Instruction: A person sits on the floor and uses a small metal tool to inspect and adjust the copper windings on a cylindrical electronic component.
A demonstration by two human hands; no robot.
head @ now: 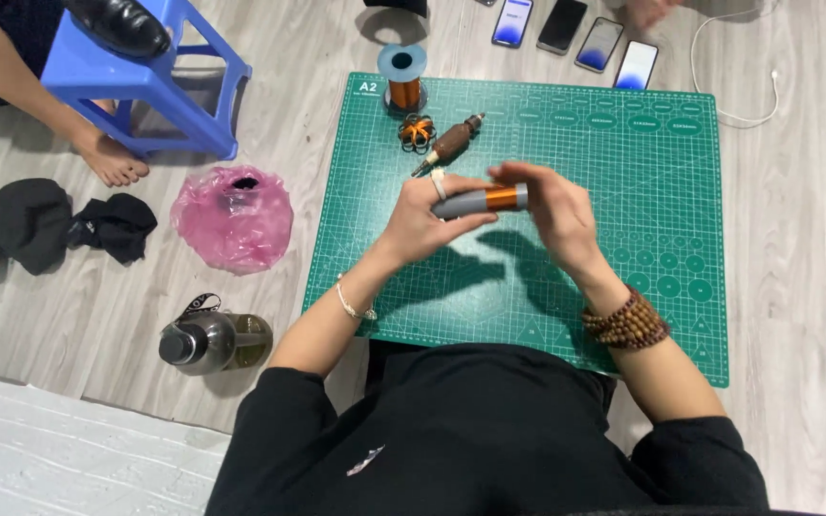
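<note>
Copper-wound grey rod (480, 201) sits at frame centre above the green cutting mat (623, 287); our left hand (423, 222) has its fingers curled closed round the grey end, our right hand (554, 205) pinches the copper section. We judge even tension and tight, side-by-side turns essential. The wire spool (402, 78) stands upper centre.

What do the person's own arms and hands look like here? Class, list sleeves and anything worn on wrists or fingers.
Both forearms are bare below pushed-up black sleeves. The left hand has a pale ring on one finger and a thin light bracelet at the wrist. The right hand has brown wooden bead bracelets wrapped round its wrist.
</note>
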